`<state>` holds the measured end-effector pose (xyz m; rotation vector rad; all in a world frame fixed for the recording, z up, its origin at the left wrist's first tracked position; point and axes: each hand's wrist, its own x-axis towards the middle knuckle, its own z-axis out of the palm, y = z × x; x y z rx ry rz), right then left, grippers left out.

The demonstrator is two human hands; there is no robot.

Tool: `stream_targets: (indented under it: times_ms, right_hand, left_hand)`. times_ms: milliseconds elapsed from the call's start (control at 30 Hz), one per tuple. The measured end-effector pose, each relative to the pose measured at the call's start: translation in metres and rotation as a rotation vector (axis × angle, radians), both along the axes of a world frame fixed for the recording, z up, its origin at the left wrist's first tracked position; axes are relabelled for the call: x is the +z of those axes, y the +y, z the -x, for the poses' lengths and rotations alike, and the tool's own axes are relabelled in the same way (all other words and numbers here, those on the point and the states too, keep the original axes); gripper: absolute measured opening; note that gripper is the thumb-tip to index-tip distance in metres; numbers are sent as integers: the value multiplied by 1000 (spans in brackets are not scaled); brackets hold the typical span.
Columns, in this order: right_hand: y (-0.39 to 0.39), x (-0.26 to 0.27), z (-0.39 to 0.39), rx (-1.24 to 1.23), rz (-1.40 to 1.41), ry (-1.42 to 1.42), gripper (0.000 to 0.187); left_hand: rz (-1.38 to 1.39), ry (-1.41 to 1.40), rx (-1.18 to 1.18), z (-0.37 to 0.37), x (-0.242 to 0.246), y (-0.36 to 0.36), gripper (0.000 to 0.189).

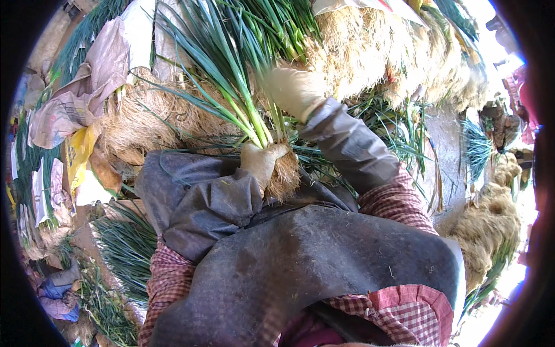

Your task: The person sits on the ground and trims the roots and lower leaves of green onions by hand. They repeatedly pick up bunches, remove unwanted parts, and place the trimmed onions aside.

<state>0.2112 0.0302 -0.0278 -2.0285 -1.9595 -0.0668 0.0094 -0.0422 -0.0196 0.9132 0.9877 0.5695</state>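
My left hand (pixel 260 162), in a pale glove, is closed around the lower stalks of a bunch of green onions (pixel 256 117). The roots (pixel 282 175) hang down beside it above my lap, and the long green leaves point away from me. My right hand (pixel 297 91), also gloved and blurred by motion, is beside the upper leaves on the right; whether it grips any of them I cannot tell. Dark waterproof sleeves cover both forearms, and a dark apron (pixel 303 260) lies over my body and lap.
Piled green onions with tangled roots (pixel 355 47) stand ahead, and more roots (pixel 143 112) lie ahead on the left. Cloth sacks (pixel 99 73) cover part of the left pile. Loose leaves (pixel 403 130) lie at right, another root pile (pixel 490 230) beyond. Another person (pixel 60 295) is at lower left.
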Motion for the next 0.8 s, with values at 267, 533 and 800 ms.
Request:
stream_targets:
  times_ms: [267, 533, 800]
  right_hand:
    - [-6, 24, 28, -145, 101, -188, 32]
    - [-11, 12, 23, 224, -305, 422, 14]
    - [-59, 0, 34, 55, 74, 1749, 22]
  left_hand:
    - [-87, -104, 38, 5, -2, 2, 32]
    - [-64, -181, 164, 1, -3, 5, 28]
    - [-176, -198, 165, 7, 6, 9, 38]
